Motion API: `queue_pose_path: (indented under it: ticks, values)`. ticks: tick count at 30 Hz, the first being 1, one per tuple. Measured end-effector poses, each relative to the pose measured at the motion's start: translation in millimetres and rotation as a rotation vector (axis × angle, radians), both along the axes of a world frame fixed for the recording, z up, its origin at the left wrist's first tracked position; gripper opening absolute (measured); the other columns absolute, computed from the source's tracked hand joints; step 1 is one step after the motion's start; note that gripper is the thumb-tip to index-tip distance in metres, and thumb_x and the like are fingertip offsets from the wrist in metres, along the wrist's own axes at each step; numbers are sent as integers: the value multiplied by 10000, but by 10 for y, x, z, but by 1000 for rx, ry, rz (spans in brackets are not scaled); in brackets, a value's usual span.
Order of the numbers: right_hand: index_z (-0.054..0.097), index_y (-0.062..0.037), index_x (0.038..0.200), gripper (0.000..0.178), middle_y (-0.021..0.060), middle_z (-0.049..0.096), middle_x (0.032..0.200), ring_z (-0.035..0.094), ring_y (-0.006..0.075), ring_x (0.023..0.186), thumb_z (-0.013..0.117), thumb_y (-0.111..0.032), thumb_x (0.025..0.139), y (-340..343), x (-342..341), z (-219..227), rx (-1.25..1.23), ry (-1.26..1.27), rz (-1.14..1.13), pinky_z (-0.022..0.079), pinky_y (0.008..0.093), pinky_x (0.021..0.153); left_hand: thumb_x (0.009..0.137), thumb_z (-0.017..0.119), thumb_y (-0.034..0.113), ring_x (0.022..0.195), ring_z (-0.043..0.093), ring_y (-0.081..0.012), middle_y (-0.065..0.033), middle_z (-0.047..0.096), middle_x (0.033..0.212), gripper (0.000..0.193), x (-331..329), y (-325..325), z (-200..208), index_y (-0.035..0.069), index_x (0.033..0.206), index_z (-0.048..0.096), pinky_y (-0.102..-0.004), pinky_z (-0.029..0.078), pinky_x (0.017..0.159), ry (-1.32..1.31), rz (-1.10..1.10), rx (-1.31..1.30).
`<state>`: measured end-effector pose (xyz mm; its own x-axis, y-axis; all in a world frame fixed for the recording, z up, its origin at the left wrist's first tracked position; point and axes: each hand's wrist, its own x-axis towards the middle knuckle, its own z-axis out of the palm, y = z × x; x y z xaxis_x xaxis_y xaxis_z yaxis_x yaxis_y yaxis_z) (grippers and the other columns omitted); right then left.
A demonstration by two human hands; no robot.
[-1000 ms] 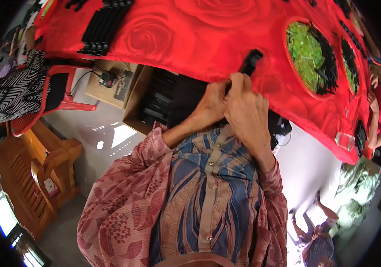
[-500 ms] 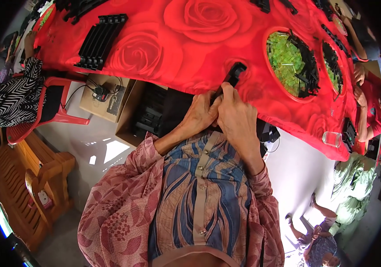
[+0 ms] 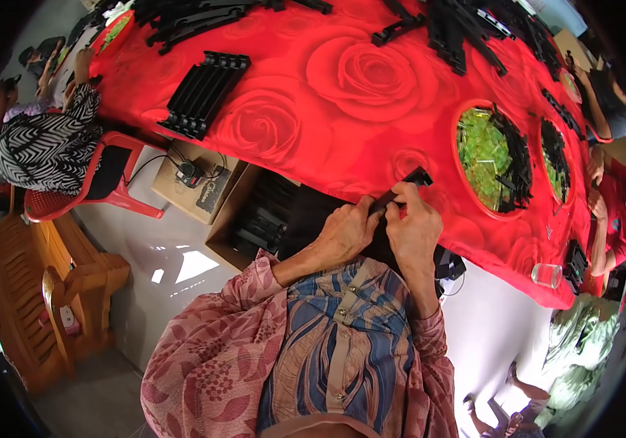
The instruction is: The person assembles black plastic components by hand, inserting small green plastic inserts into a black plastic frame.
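Strip [image 3: 384,200] — between both hands [image 3: 346,231] [image 3: 413,223]

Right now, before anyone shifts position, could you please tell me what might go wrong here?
The black part, held in the left hand and right hand at the front edge of the red-covered table, might drop if the grip slips. The clear container near the table's edge at right could perhaps be knocked off. The row of black pieces, also near the front edge, might slide off if the cloth is tugged.
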<state>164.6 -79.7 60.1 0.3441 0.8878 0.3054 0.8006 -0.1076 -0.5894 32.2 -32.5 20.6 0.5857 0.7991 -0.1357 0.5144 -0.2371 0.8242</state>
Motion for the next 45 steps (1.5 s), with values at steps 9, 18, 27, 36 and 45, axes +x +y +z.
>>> queue_pose_path:
  ticks: [9, 18, 27, 36, 45]
  values:
    - [625, -79, 1016, 223, 132, 677, 769, 649, 343, 600, 640, -16, 803, 12, -66, -74, 78, -49, -12, 484, 432, 523, 975, 538, 233, 716, 632, -506, -323, 616, 706, 299, 8, 34, -47, -63, 1012, 547, -566, 508, 641, -29, -28, -11]
    - [665, -22, 1043, 246, 64, 679, 793, 534, 122, 532, 701, 28, 805, -139, -217, 36, 153, 161, 68, 410, 277, 474, 984, 517, 247, 755, 621, -517, -324, 622, 744, 307, -9, 14, -190, -58, 974, 543, -570, 496, 668, -97, -27, 32]
    - [661, -5, 1006, 132, 53, 648, 800, 497, 81, 549, 679, 19, 878, -199, -19, 159, 322, 267, -140, 381, 219, 478, 1005, 505, 199, 590, 606, -171, -99, 627, 712, 252, -104, 72, 226, -32, 1091, 562, -331, 479, 549, -253, -187, -347]
    - [655, 11, 995, 133, 79, 657, 844, 547, 92, 635, 667, 42, 867, -246, -82, 201, 439, 366, -89, 434, 228, 548, 1002, 484, 133, 754, 595, -119, -77, 640, 905, 192, -87, 276, 524, -20, 1105, 538, -270, 502, 720, -655, 59, -557]
    - [666, 28, 978, 113, 50, 627, 793, 510, 79, 622, 689, -4, 872, -225, -77, 145, 225, 593, -57, 421, 221, 567, 1013, 478, 157, 755, 591, -115, -78, 632, 898, 198, -43, 290, 632, -23, 1075, 534, -262, 500, 713, -680, 133, -502]
